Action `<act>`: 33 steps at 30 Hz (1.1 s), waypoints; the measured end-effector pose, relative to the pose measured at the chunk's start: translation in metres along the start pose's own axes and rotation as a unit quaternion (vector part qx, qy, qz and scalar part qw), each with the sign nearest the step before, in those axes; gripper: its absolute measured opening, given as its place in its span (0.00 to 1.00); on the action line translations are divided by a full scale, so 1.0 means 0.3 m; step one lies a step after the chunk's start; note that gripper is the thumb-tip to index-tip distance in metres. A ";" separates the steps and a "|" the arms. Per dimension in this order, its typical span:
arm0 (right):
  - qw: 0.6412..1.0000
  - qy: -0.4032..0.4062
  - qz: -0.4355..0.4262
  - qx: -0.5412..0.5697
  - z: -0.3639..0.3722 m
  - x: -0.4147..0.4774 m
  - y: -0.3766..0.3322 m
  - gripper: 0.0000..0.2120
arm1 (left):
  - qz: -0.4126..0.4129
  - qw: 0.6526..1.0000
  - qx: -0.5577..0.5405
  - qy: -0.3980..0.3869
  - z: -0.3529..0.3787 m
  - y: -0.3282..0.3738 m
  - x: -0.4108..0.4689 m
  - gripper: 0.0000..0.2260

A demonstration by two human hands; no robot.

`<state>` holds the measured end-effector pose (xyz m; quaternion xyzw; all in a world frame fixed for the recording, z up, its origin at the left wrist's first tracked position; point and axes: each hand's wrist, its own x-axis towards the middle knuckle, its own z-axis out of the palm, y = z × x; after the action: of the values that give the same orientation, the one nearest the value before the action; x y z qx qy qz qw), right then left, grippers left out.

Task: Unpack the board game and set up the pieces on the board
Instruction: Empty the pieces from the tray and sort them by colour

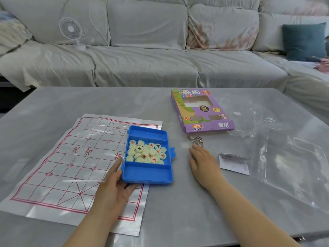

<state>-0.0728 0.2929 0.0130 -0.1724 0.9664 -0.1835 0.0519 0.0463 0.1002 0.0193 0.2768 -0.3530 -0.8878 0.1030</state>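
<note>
Blue plastic case (147,173): the left hand (114,189) grips its near left corner, thumb up the side. Right of the case, the right hand (203,163) lies flat, holding nothing. The round pieces (146,152) all sit in the case's middle tray, none on the paper board (53,175) left of it. Next, I think, pieces must be picked out one by one. Many lie piled, marks hidden. The clear lid (96,152) is hard to see. Behind the case lies the purple box (201,111).

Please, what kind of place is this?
Most likely a home living room: a long covered sofa, a teal cushion and small white fan on it, and a grey table in front.
</note>
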 end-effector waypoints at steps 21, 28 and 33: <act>0.976 -0.042 0.008 0.214 -0.005 -0.073 -0.180 0.22 | 0.089 0.976 0.198 -0.006 0.118 -0.042 -0.103 0.14; 0.987 -0.139 -0.076 0.036 -0.066 -0.030 -0.148 0.24 | 0.056 0.979 0.196 0.000 0.064 -0.040 -0.074 0.16; 0.970 -0.218 -0.102 -0.025 -0.100 0.012 -0.165 0.27 | 0.053 0.981 0.188 -0.008 0.052 -0.043 -0.068 0.16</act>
<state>-0.0654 0.2586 0.0590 -0.3069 0.9135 -0.1220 0.2376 0.0546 0.1262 0.0284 0.2650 -0.5289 -0.8009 0.0934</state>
